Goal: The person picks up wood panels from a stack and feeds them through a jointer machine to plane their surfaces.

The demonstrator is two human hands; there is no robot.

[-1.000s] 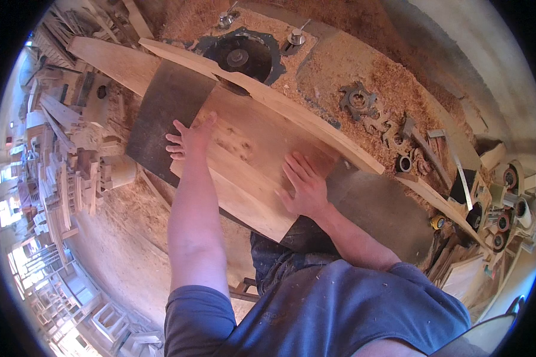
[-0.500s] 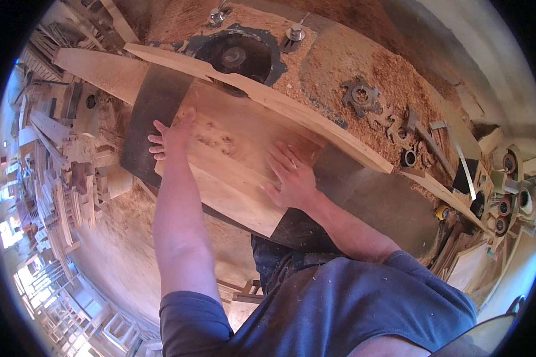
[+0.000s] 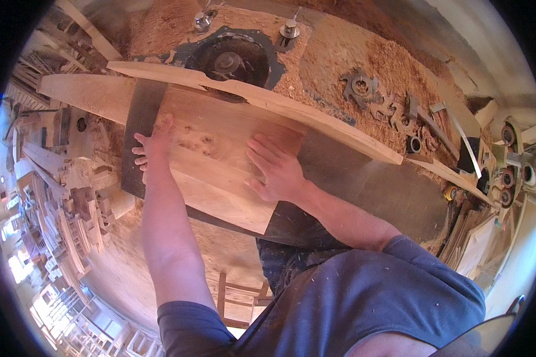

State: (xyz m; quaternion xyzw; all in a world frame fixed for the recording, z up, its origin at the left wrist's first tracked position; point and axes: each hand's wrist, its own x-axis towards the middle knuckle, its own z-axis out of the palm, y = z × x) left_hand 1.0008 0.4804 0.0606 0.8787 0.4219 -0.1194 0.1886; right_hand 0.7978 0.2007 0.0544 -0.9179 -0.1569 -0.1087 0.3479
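A pale wooden panel [image 3: 220,172] with a few knots lies flat on a dark machine table [image 3: 375,178], its far edge along a long wooden fence [image 3: 315,122]. My left hand [image 3: 156,143] rests at the panel's left edge, thumb on the top face and the other fingers spread out past the edge. Flat on the panel's right part lies my right hand [image 3: 277,169], fingers stretched forward. Behind a cut-out in the fence sits a dark round cutter housing [image 3: 229,59] with a spindle in its middle; the cutting edge itself is hidden.
Wood shavings cover the surface behind the fence, where toothed cutter heads [image 3: 360,86], a metal ring [image 3: 414,144] and a metal square [image 3: 458,137] lie. A yellow tape measure [image 3: 450,193] sits at the right. Wood offcuts [image 3: 80,208] are piled at the left.
The panel has slid a little to the left along the fence, with both hands moving along on it. The whole view has also shifted slightly.
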